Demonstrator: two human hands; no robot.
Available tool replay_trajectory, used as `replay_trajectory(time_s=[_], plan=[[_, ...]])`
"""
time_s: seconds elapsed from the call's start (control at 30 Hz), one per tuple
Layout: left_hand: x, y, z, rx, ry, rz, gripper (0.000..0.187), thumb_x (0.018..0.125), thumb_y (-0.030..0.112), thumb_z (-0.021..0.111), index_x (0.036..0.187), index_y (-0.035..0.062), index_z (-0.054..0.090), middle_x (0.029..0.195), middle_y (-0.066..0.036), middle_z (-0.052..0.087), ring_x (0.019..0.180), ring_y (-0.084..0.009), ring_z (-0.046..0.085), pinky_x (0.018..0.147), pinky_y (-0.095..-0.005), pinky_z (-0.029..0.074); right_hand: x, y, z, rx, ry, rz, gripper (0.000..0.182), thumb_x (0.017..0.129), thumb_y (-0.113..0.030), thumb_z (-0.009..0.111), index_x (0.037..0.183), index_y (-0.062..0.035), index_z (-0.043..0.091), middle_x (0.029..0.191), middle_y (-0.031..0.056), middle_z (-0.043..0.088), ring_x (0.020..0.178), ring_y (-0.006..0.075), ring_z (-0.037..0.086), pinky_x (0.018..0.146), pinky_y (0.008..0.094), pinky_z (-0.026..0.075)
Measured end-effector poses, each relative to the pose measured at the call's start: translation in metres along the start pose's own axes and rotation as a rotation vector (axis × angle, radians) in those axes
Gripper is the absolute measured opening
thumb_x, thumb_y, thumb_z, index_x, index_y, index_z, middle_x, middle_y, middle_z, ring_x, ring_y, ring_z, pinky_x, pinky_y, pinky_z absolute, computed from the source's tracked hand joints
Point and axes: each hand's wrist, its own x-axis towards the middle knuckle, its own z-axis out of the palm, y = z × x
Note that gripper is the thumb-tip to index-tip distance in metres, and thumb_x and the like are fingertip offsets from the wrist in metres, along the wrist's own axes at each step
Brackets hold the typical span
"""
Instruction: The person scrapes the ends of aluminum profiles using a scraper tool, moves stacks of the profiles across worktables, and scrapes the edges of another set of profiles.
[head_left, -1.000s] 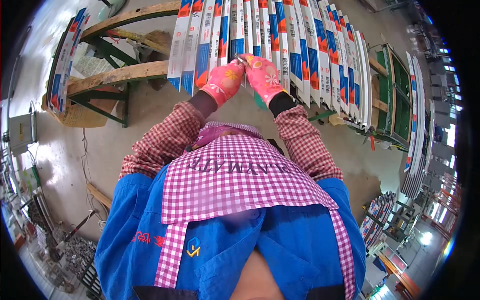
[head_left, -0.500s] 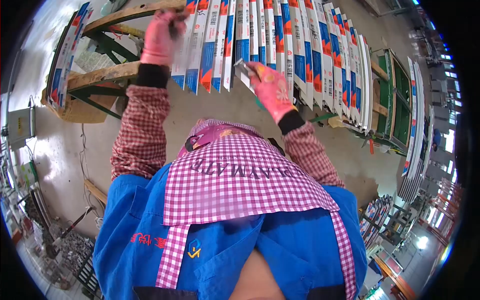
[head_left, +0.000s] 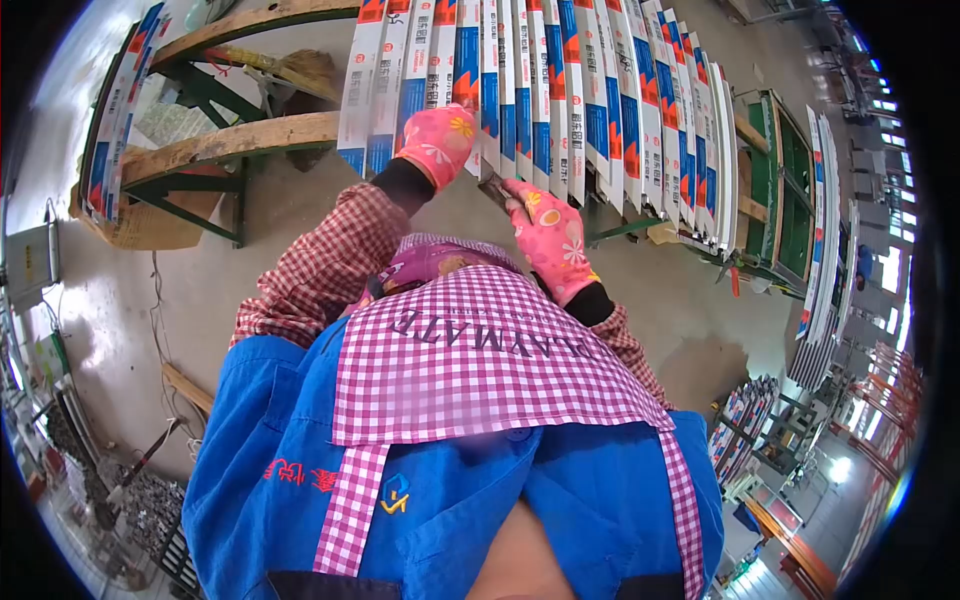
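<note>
A row of long, film-wrapped aluminium profiles (head_left: pixel 575 110), white with blue and red print, lies side by side across a rack in front of me. My left hand (head_left: pixel 438 145), in a pink floral glove, is closed at the near end of one profile left of the middle; its fingertips are partly hidden. My right hand (head_left: pixel 552 235), gloved the same way, grips a small metal tool (head_left: pixel 494 190). The tool's tip points up and left, close to the near end of a profile just right of my left hand.
Wooden beams (head_left: pixel 235 138) on green metal legs support the rack at left. More wrapped profiles (head_left: pixel 118 120) stand at the far left. Beyond the row at right is a green frame (head_left: pixel 790 190), with another stack of profiles (head_left: pixel 826 220) past it. A cable (head_left: pixel 160 320) runs along the floor.
My left hand has come right and toward me from the row's left edge, closing at a profile's end. My right hand with the metal tool has drawn back slightly toward my body.
</note>
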Motion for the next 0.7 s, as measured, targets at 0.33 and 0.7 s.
replay_trajectory(time_s=[0.33, 0.7], plan=[[-0.005, -0.008, 0.009, -0.099, 0.156, 0.01, 0.024, 0.09, 0.021, 0.043, 0.092, 0.0082, 0.063, 0.084, -0.01, 0.064, 0.079, -0.0293, 0.064, 0.067, -0.0397, 0.051, 0.003, 0.008, 0.015, -0.028, -0.005, 0.016, 0.027, 0.083, -0.014, 0.054, 0.108, -0.0094, 0.061, 0.09, 0.016, 0.064, 0.082, 0.0323, 0.062, 0.073, 0.0382, 0.049], [-0.03, 0.001, -0.006, -0.396, -0.096, 0.033, 0.026, 0.08, 0.026, 0.062, 0.097, 0.0059, 0.06, 0.089, -0.016, 0.063, 0.087, -0.0352, 0.06, 0.074, -0.0411, 0.049, 0.067, 0.017, 0.033, 0.038, 0.136, -0.084, 0.024, 0.086, -0.016, 0.053, 0.108, -0.0102, 0.061, 0.088, 0.0151, 0.065, 0.079, 0.0287, 0.064, 0.072, 0.0359, 0.05]])
